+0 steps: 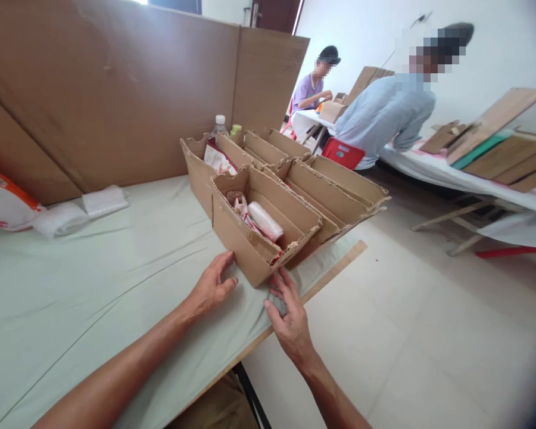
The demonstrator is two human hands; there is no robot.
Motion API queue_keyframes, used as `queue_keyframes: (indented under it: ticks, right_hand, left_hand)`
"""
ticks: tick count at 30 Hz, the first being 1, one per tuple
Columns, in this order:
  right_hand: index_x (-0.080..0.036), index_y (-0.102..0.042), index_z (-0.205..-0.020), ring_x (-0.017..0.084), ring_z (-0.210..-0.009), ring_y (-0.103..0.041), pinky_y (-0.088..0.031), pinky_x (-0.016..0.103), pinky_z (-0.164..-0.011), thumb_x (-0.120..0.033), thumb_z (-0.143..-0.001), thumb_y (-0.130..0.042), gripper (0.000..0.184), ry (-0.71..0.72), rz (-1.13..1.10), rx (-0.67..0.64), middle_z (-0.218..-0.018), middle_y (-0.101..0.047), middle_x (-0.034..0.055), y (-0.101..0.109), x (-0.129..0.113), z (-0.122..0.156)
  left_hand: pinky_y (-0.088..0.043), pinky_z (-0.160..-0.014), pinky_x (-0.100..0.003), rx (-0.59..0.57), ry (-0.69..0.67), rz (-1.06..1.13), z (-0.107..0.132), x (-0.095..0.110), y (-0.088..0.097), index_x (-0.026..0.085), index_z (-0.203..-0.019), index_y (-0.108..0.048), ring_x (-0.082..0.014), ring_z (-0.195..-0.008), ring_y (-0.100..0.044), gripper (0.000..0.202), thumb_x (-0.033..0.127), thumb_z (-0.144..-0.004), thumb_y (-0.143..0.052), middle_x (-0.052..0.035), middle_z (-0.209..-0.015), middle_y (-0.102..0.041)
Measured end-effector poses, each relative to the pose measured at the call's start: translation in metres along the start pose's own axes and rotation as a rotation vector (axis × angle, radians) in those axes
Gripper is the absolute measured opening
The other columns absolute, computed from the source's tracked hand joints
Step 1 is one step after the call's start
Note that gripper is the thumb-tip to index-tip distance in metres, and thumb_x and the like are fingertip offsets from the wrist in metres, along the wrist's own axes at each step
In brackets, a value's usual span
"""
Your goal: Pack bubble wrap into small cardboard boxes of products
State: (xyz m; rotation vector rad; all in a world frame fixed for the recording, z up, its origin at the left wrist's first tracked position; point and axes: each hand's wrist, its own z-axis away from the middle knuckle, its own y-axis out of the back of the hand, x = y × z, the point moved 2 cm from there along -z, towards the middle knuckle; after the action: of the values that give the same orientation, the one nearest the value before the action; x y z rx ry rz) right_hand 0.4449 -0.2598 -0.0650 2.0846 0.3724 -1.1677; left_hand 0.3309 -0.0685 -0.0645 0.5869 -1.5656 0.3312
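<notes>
Open cardboard boxes stand side by side near the table's right edge. The nearest cardboard box (pixel 245 253) holds a white wrapped roll (pixel 265 221) and red-and-white packets (pixel 241 207). Against its left side rest the fingertips of my left hand (pixel 214 281), with thumb and fingers apart. My right hand (pixel 290 316) is at the box's front lower corner, fingers stretched out and reaching partly beneath or beside it; whether they touch it I cannot tell. Neither hand is closed round anything. Behind, another box (pixel 199 173) contains a red-and-white packet (pixel 218 159).
A tall cardboard panel (pixel 129 89) stands along the table's back. Plastic-wrapped packs (pixel 105 201) and an orange-and-white bag (pixel 4 199) lie at left. A clear bottle (pixel 220 125) rises behind the boxes. Two people sit at other tables, one near a red chair (pixel 343 153).
</notes>
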Motion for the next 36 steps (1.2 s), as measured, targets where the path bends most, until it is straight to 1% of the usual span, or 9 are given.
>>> queue_keyframes:
  ticks: [6,9,13,15,18,23,27,32,36]
  right_hand:
    - [-0.024,-0.076,-0.106,0.026,-0.112,-0.072,-0.062,0.041,-0.093,-0.033,-0.095,-0.06,0.022,0.015,0.037,-0.013,-0.12,-0.075,0.0108,0.022,-0.016,-0.002]
    - [-0.025,-0.075,-0.106,0.023,-0.1,-0.075,-0.062,0.039,-0.09,-0.032,-0.096,-0.058,0.021,0.072,0.088,0.073,-0.107,-0.079,0.0073,0.053,-0.042,-0.014]
    - [-0.026,-0.075,-0.113,0.023,-0.096,-0.073,-0.058,0.041,-0.094,-0.033,-0.097,-0.058,0.024,0.239,0.25,0.333,-0.103,-0.078,0.0057,0.104,-0.096,-0.064]
    - [-0.024,-0.076,-0.11,0.022,-0.093,-0.073,-0.057,0.039,-0.091,-0.035,-0.096,-0.057,0.026,0.295,0.338,0.353,-0.102,-0.078,0.0058,0.119,-0.118,-0.108]
    - [-0.018,-0.077,-0.105,0.021,-0.092,-0.072,-0.055,0.034,-0.089,-0.028,-0.092,-0.057,0.026,0.276,0.486,0.104,-0.105,-0.078,0.0071,0.12,-0.128,-0.184]
    - [-0.009,-0.071,-0.122,0.02,-0.097,-0.07,-0.051,0.028,-0.087,-0.023,-0.087,-0.061,0.039,0.102,0.709,-0.379,-0.113,-0.077,0.0109,0.091,-0.101,-0.271]
    - [-0.013,-0.07,-0.124,0.022,-0.103,-0.07,-0.049,0.024,-0.083,-0.025,-0.085,-0.068,0.041,0.089,0.885,-0.671,-0.122,-0.075,0.0112,0.065,-0.08,-0.288]
    - [-0.016,-0.07,-0.123,0.028,-0.108,-0.069,-0.047,0.029,-0.083,-0.026,-0.089,-0.061,0.037,0.122,0.938,-0.623,-0.125,-0.074,0.0149,0.058,-0.08,-0.289]
    - [-0.017,-0.078,-0.096,0.03,-0.097,-0.072,-0.049,0.027,-0.075,-0.031,-0.083,-0.067,0.022,0.106,0.883,-0.718,-0.1,-0.08,0.0099,0.059,-0.082,-0.285]
  left_hand:
    - [-0.016,-0.126,-0.067,-0.298,-0.156,-0.59,0.075,0.01,-0.039,0.021,-0.143,-0.057,-0.0371,-0.154,-0.031,0.065,0.019,-0.078,-0.061,-0.0134,-0.16,-0.046]
    - [-0.013,-0.128,-0.064,-0.449,-0.137,-0.696,0.105,0.021,-0.053,0.023,-0.147,-0.054,-0.0356,-0.156,-0.027,0.076,0.014,-0.072,-0.064,-0.011,-0.166,-0.037]
    - [-0.017,-0.128,-0.063,-0.547,-0.134,-0.641,0.121,0.032,-0.054,0.023,-0.138,-0.063,-0.0341,-0.156,-0.029,0.066,0.014,-0.072,-0.063,-0.0104,-0.164,-0.038]
    - [-0.02,-0.126,-0.064,-0.531,-0.135,-0.591,0.122,0.032,-0.051,0.023,-0.136,-0.065,-0.0347,-0.154,-0.032,0.06,0.018,-0.075,-0.064,-0.0116,-0.162,-0.043]
    - [-0.022,-0.125,-0.065,-0.472,-0.153,-0.525,0.122,0.027,-0.049,0.02,-0.135,-0.065,-0.0354,-0.152,-0.037,0.058,0.022,-0.077,-0.064,-0.0139,-0.157,-0.05]
    - [-0.026,-0.125,-0.063,-0.399,-0.207,-0.482,0.124,0.02,-0.05,0.021,-0.131,-0.066,-0.0339,-0.147,-0.045,0.056,0.019,-0.075,-0.063,-0.0136,-0.149,-0.059]
    - [-0.027,-0.125,-0.062,-0.402,-0.225,-0.489,0.123,0.021,-0.05,0.022,-0.131,-0.066,-0.0347,-0.146,-0.045,0.054,0.021,-0.077,-0.064,-0.013,-0.149,-0.06]
    - [-0.032,-0.123,-0.061,-0.419,-0.283,-0.518,0.12,0.022,-0.049,0.021,-0.128,-0.067,-0.0356,-0.144,-0.048,0.05,0.024,-0.078,-0.064,-0.0141,-0.145,-0.062]
    - [-0.035,-0.121,-0.06,-0.39,-0.34,-0.54,0.121,0.018,-0.051,0.021,-0.126,-0.066,-0.0348,-0.143,-0.05,0.048,0.023,-0.078,-0.063,-0.0136,-0.143,-0.064]
